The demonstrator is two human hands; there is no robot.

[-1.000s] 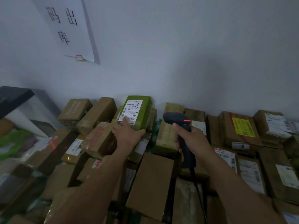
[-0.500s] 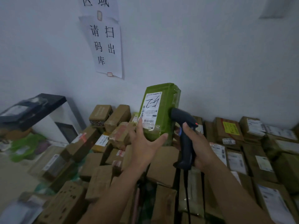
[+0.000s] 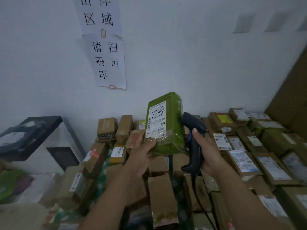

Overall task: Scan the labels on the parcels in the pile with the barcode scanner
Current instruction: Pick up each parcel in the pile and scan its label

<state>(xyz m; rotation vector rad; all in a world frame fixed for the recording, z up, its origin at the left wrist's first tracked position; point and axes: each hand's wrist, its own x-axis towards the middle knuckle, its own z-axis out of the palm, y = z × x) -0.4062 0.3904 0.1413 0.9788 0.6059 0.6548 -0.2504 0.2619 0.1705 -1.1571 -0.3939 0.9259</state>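
While the left grip (image 3: 141, 156) held a green parcel (image 3: 169, 138) upright above the pile, its thumb lay across the lower front edge and its fingers curled behind, pinching the lower left corner. Directly above that grip, on the face turned towards the camera, sat a white label (image 3: 156, 120) with barcodes along its left and bottom edges and a large handwritten mark.

To the right of the left grip, the right grip (image 3: 207, 151) was wrapped round the handle of a black barcode scanner (image 3: 193, 143). The scanner's head rose above the right grip and stood just beside the green parcel's right edge; whether the two touched could not be told. A dark cable (image 3: 198, 198) hung from the handle below the right grip.

Beneath both grips spread the pile of parcels (image 3: 159, 193), mostly brown cardboard boxes and wrapped packets, many with white labels. All were taped shut, so their contents were hidden. Right of the right grip lay flat parcels with labels face up, and beyond them a box with a yellow label (image 3: 223, 119). Well left of the left grip stood a black-topped stand (image 3: 31, 128). High above the grips, paper signs (image 3: 108, 60) with black Chinese characters hung on the white wall (image 3: 199, 55).
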